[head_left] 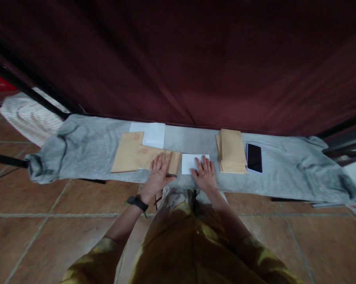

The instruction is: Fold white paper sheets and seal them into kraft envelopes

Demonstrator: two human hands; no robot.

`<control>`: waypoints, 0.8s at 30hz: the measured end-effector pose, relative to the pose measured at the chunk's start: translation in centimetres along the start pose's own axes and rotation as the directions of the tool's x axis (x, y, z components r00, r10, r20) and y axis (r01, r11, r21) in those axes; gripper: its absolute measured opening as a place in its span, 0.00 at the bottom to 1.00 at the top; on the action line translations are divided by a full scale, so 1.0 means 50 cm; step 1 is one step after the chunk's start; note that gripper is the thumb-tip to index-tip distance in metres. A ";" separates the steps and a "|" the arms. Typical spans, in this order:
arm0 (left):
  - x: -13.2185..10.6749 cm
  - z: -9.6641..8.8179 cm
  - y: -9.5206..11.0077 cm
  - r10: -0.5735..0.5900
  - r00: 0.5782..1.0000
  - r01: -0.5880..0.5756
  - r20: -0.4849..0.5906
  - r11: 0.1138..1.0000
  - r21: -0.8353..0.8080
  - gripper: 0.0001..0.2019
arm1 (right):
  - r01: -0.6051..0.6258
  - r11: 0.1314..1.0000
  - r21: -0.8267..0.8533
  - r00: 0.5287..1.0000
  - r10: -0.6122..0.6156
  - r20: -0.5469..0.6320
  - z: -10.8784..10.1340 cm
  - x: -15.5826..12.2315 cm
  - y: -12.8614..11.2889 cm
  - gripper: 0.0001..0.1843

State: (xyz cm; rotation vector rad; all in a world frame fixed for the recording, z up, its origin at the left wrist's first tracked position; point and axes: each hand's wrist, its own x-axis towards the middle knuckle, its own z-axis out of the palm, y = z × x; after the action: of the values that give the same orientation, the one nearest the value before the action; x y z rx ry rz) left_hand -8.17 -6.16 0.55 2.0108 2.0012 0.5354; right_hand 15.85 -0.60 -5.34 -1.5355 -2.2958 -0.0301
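Note:
My left hand lies with fingers stretched out over a brown paper envelope and the edge of a small brown stack beside it. Flat on a white sheet of paper, my right hand has its fingers spread. Left of my left hand lies another brown envelope with a faint red print, partly overlapped. Behind it a larger white sheet shows. To the right of my right hand rests a pile of brown envelopes.
A grey cloth covers the narrow bench. A phone with a dark screen lies right of the envelope pile. A dark red curtain hangs behind the bench. Striped fabric hangs at the left, and tiled floor is below.

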 end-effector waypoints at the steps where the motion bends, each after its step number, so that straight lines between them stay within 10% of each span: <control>1: 0.020 -0.005 -0.009 0.009 0.996 -0.015 0.084 0.997 0.070 0.50 | -0.002 1.000 -0.003 1.000 0.002 0.003 0.000 0.000 0.000 0.33; 9: 0.149 -0.042 -0.039 0.002 0.846 -0.142 0.534 0.965 0.221 0.62 | 0.002 1.000 -0.006 1.000 -0.002 0.007 -0.003 0.001 0.001 0.34; 24: 0.128 -0.035 -0.028 -0.018 0.902 -0.110 0.432 0.956 0.271 0.60 | -0.028 1.000 0.012 0.999 0.028 0.025 -0.011 0.004 -0.008 0.32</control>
State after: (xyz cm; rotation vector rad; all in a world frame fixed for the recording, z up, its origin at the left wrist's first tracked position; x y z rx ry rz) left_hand -10.25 0.14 2.04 2.1085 1.8345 -0.2057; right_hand 15.61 -0.69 -4.68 -1.5705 -2.2888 0.0102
